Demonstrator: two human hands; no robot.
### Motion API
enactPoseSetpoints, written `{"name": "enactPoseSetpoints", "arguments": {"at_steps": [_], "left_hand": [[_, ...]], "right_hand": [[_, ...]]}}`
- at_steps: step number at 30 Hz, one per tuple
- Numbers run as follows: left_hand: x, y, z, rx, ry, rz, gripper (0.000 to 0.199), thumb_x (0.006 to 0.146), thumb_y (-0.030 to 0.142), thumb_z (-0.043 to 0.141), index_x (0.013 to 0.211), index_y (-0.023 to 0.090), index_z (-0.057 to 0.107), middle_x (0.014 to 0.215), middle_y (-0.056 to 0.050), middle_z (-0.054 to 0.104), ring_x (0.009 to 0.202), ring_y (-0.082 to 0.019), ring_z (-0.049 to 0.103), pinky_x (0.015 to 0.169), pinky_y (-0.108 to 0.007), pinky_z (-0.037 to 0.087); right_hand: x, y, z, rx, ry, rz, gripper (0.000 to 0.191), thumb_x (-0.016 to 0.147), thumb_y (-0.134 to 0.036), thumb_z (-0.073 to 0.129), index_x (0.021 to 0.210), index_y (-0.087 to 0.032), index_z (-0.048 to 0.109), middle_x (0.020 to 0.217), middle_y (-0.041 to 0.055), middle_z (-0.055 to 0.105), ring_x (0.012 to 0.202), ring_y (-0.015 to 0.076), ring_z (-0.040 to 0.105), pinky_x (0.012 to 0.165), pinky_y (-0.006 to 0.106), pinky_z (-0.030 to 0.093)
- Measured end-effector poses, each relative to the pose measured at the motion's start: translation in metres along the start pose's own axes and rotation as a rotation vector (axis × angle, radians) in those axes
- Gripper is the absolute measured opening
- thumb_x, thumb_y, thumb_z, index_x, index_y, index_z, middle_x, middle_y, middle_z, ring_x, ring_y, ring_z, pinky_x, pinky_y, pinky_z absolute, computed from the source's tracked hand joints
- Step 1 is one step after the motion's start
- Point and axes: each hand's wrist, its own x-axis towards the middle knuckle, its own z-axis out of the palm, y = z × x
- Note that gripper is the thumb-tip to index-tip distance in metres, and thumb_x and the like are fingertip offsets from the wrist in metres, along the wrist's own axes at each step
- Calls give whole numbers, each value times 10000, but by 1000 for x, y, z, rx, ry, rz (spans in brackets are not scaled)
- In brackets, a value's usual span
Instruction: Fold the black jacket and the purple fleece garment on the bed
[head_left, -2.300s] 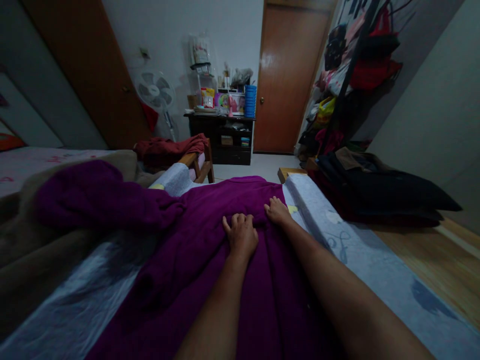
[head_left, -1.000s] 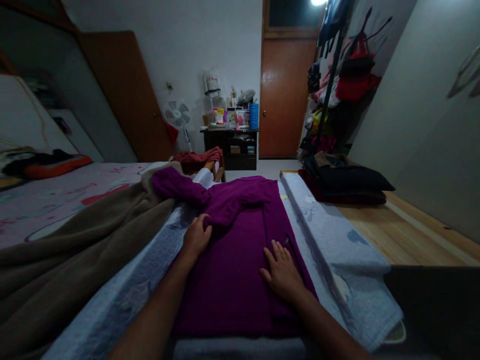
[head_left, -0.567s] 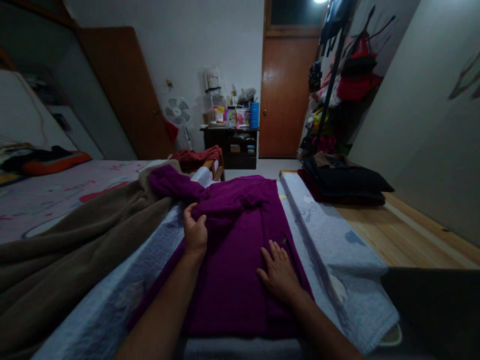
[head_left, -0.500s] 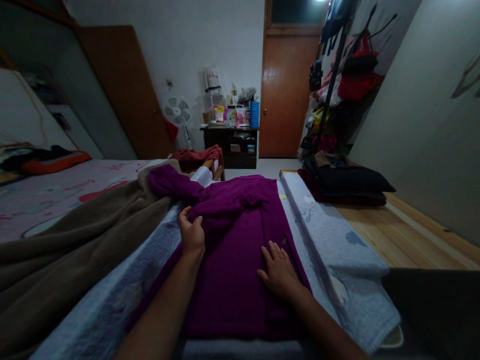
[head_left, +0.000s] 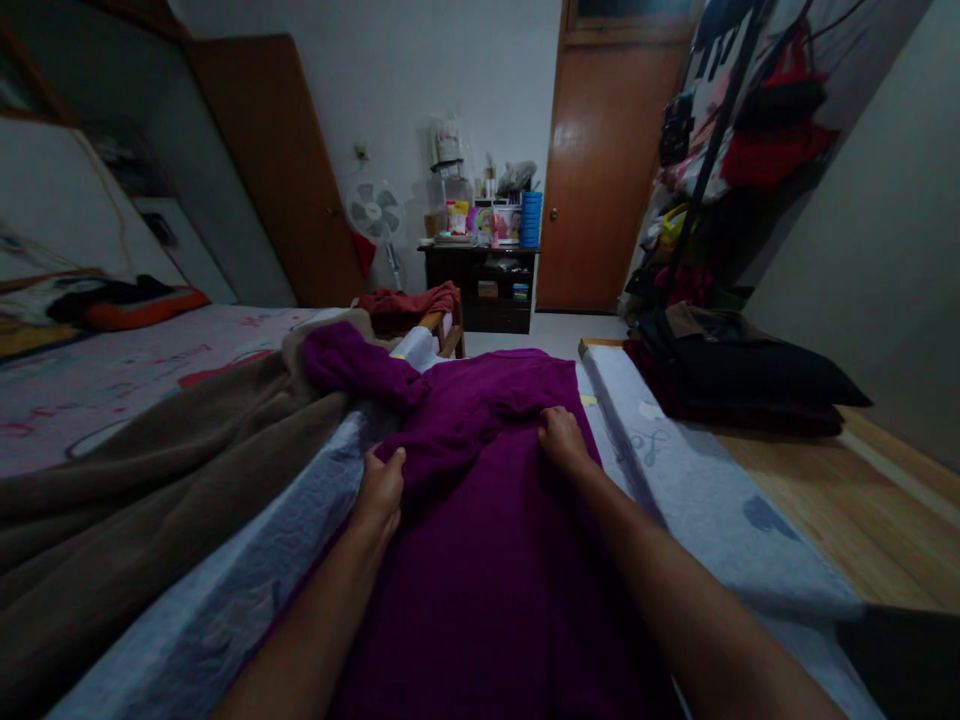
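Note:
A purple jacket (head_left: 480, 560) lies spread over a pale patterned bed cover, its far end partly folded and one sleeve stretched off to the left. My left hand (head_left: 381, 490) pinches the jacket's folded edge on the left side, thumb on top. Farther up on the right, my right hand (head_left: 562, 438) has its fingers curled onto the jacket near its upper right edge. The cloth under those fingertips is partly hidden by the hand.
A brown blanket (head_left: 172, 510) runs along the left, beside a pink printed sheet (head_left: 150, 370). Folded dark clothes (head_left: 750, 375) are stacked on the wooden board (head_left: 840, 500) at right. A fan (head_left: 375, 210) and a black cabinet (head_left: 480, 290) stand at the back.
My right hand has moved up the jacket, away from me, and its flat fingers have curled onto the cloth. My left hand keeps its pinch. The view has shifted slightly left.

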Motion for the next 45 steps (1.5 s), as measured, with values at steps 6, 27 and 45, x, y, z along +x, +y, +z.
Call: {"name": "enactPoseSetpoints", "arguments": {"at_steps": [6, 27, 45], "left_hand": [[-7, 33, -29, 461, 269, 335, 582, 894, 238, 462, 1440, 177, 271, 1393, -157, 442, 1281, -295, 441, 1075, -476, 356], [16, 5, 113, 912, -336, 428, 429, 830, 87, 454, 1203, 228, 614, 1150, -92, 641, 1027, -246, 584, 864, -379, 450], [42, 24, 103, 820, -298, 523, 573, 742, 215, 670, 1297, 283, 540, 1326, -81, 490, 1200, -313, 403, 1002, -469, 347]], "right_hand": [[25, 12, 32, -40, -4, 91, 480, 838, -227, 571, 1310, -172, 502, 1235, 126, 560, 1123, 240, 496, 915, 324, 369], [47, 14, 59, 70, 133, 324, 338, 868, -215, 504, 1201, -222, 564, 1155, 103, 574, 1085, 263, 465, 880, 363, 342], [50, 12, 64, -1, 141, 174, 422, 897, -144, 416, 1230, -283, 635, 1171, 102, 564, 1044, 265, 445, 839, 370, 337]]}}
